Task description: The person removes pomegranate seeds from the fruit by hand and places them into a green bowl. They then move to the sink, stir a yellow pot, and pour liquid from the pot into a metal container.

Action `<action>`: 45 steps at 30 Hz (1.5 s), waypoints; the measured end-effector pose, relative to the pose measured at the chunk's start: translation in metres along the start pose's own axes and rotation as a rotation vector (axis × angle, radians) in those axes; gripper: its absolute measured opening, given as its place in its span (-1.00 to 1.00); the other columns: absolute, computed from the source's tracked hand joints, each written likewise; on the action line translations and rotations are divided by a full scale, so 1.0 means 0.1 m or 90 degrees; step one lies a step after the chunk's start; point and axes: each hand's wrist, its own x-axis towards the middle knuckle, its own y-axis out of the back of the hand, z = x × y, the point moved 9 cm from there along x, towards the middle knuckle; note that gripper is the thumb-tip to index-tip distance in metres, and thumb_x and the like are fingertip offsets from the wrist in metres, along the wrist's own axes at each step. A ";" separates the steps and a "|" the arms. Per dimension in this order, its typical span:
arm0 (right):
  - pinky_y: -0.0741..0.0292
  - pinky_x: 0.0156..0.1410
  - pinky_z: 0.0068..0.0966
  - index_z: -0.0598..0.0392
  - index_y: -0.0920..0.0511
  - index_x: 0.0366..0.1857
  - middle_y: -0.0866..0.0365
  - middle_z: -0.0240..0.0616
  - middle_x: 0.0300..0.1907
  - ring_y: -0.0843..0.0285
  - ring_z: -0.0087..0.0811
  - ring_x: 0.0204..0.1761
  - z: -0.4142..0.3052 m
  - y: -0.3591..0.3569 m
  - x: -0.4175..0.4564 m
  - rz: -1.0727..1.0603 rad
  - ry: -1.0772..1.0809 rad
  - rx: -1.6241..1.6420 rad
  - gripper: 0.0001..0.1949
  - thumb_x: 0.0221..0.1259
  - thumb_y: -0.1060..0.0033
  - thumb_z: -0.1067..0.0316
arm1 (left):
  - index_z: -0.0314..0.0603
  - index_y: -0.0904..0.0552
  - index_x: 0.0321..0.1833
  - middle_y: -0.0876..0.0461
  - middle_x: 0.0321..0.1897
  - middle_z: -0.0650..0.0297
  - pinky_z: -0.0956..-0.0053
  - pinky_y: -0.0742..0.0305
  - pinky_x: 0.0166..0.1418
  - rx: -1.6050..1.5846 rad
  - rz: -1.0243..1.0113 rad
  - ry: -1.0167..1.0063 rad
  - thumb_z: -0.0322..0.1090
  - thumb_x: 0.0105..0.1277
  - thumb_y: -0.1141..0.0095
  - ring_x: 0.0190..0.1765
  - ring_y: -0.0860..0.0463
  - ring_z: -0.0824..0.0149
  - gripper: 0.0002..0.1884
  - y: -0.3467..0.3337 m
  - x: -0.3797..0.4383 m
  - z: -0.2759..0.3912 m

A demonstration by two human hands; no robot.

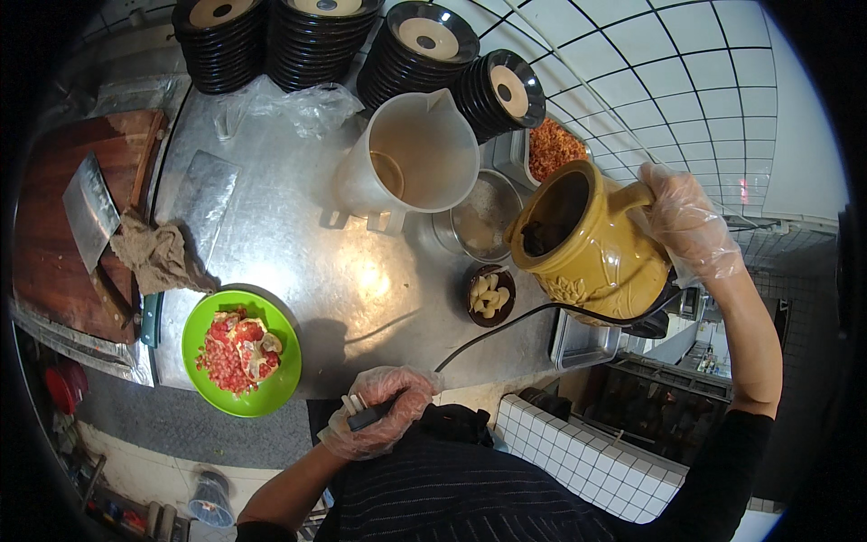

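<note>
My right hand (684, 220), in a clear plastic glove, grips the loop handle of a yellow glazed ceramic pot (603, 271). The pot's wide mouth faces left, and its dark inside holds something I cannot make out. A black power cord (504, 326) runs from the pot's lower side across the steel table to my left hand (383, 410). That gloved hand is closed around the cord's black plug (369, 417), its pale prongs pointing out. Beside the pot, a small brown bowl (504, 318) holds peeled garlic cloves (488, 296). A metal bowl (484, 220) contains cloudy liquid.
A translucent plastic jug (413, 162) stands mid-table, before stacks of black bowls (413, 61). Pomegranate (247, 342) fills a green plate (281, 379) at the front edge. Leftward, a cleaver (91, 210) rests on a wooden board (40, 237) beside a brown cloth (156, 254).
</note>
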 end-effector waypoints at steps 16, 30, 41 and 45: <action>-0.52 -0.22 -0.26 0.19 -0.49 -0.42 -0.57 0.01 -0.46 -0.58 0.04 -0.32 -0.02 -0.01 0.01 -0.003 0.008 -0.010 -0.80 -0.03 -0.36 0.40 | -0.21 -0.60 -0.25 -0.69 -0.29 0.17 0.38 -0.55 -0.10 0.010 0.002 -0.049 -0.37 0.30 -0.13 -0.23 -0.69 0.21 -0.92 0.05 -0.03 0.07; -0.55 -0.20 -0.24 0.22 -0.50 -0.44 -0.61 0.01 -0.46 -0.60 0.04 -0.32 -0.07 -0.04 0.05 0.000 -0.005 -0.025 -0.80 -0.03 -0.35 0.37 | -0.21 -0.59 -0.27 -0.69 -0.29 0.20 0.41 -0.56 -0.10 0.007 0.009 -0.049 -0.43 0.26 -0.14 -0.23 -0.70 0.24 -0.96 0.07 -0.06 0.06; -0.53 -0.17 -0.24 0.21 -0.50 -0.43 -0.58 0.01 -0.45 -0.59 0.03 -0.29 -0.07 -0.11 0.10 -0.020 -0.006 -0.022 -0.81 -0.01 -0.34 0.38 | -0.23 -0.60 -0.25 -0.69 -0.29 0.18 0.43 -0.56 -0.07 -0.038 -0.009 -0.028 -0.42 0.27 -0.13 -0.21 -0.69 0.27 -0.93 0.07 -0.04 0.06; -0.53 -0.16 -0.23 0.22 -0.50 -0.42 -0.58 0.04 -0.44 -0.58 0.04 -0.27 -0.08 -0.15 0.10 -0.021 -0.001 -0.017 -0.81 -0.01 -0.33 0.38 | -0.23 -0.60 -0.26 -0.69 -0.27 0.17 0.43 -0.55 -0.06 -0.011 -0.017 -0.024 -0.41 0.27 -0.13 -0.20 -0.69 0.28 -0.93 0.07 -0.04 0.02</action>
